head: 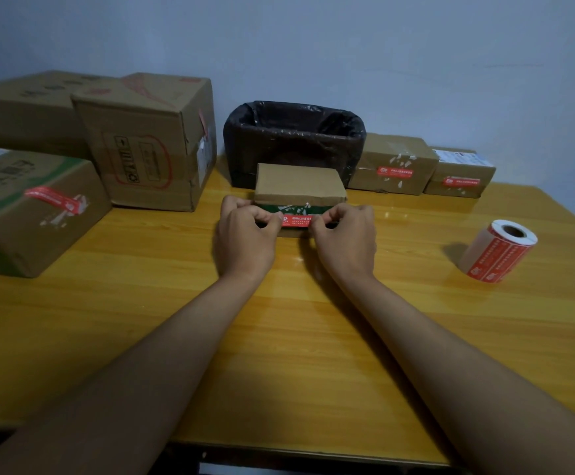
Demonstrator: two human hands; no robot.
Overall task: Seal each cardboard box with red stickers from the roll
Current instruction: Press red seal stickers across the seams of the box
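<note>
Reaching forward over the yellow wooden table (279, 337), two bare forearms come from the bottom corners and meet near the middle. The left hand (245, 234) and the right hand (346, 240) both have their fingers curled, and each pinches one end of a red rectangular sticker with white print (296, 221). The sticker is stretched flat between the two hands, against the front side of a small brown cardboard box with a green band (300, 185). This small box stands in the centre of the table, and its front side faces the person.

To the right, well apart from the hands, a white roll of red stickers (498, 250) lies tilted on the table, with its hollow core pointing up and away.

On the left side, near the table edge, sits a brown cardboard box with green stripes (29, 214); a red sticker is already on its top edge. Behind it stands a big tilted brown cardboard box with red printed marks (149, 142), and one more large plain cardboard box (25, 108) is further back, by the wall.

Just behind the small box is a container lined with a black plastic bag (294, 138). To the right of it, two small brown cardboard boxes (394, 164) stand side by side, each with a red sticker on its front. A pale grey wall (348, 46) closes the back.
</note>
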